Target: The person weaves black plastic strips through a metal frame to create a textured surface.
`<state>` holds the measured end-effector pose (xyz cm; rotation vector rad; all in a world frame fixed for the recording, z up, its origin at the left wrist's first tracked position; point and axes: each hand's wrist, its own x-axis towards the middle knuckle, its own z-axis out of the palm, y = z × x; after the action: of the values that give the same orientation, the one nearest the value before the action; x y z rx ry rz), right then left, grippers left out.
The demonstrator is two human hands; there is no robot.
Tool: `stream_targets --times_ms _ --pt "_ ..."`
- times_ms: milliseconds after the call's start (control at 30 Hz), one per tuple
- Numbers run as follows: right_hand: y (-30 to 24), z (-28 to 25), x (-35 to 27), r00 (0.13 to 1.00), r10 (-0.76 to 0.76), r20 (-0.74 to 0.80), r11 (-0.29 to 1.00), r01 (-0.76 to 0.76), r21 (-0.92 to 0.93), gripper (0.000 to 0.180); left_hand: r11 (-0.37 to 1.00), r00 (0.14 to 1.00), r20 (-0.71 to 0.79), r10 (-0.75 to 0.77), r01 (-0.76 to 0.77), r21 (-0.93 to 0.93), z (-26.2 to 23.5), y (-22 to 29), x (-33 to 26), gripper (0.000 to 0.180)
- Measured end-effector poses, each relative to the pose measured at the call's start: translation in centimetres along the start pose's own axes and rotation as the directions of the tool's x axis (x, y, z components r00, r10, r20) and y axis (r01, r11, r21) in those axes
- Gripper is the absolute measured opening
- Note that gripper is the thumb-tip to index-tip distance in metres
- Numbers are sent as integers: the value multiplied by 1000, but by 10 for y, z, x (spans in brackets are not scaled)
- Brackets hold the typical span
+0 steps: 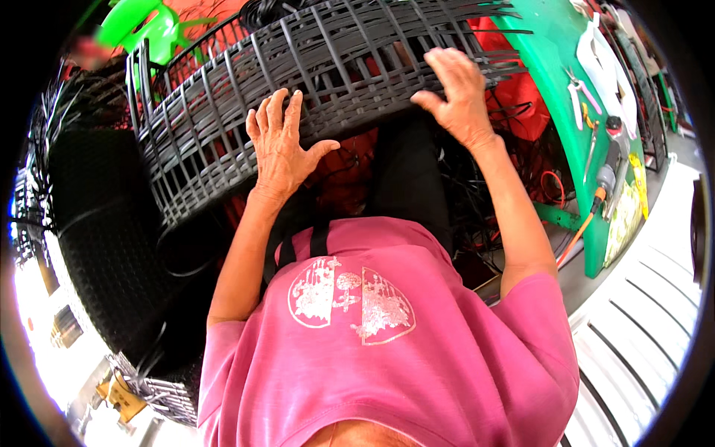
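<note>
A half-woven panel of flat black strips on a black frame [238,97] lies tilted across my lap, its loose strip ends sticking out at the right. My left hand [281,145] rests at the panel's near edge, fingers spread and thumb out to the right. Over the panel's right part is my right hand [456,97], its thumb apart from the fingers. Neither hand shows anything held. Whether the fingertips press on the strips I cannot tell.
A green table [555,67] at the right carries pink-handled pliers [577,97] and a power tool [609,167] with an orange cord. At the left stands a large black woven piece [104,246]. A bright green chair [153,33] is at the far left.
</note>
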<state>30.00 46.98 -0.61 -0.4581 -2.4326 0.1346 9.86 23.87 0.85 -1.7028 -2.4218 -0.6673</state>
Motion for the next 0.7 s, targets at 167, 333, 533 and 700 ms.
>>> stream_targets --times_ms 167,333,533,700 --pt "-76 27 17 956 -107 274 988 71 136 78 995 993 119 3 -15 101 -5 -13 -6 85" --pt "-87 47 11 953 -45 301 993 10 117 66 998 997 71 24 -29 59 1 -15 -16 67" --pt "-95 47 4 979 -59 196 996 44 82 63 999 999 -20 32 -33 -27 -5 -15 -45 70" --pt "-153 51 31 944 -207 257 966 156 207 65 985 992 8 -126 124 116 -38 -53 -59 79"
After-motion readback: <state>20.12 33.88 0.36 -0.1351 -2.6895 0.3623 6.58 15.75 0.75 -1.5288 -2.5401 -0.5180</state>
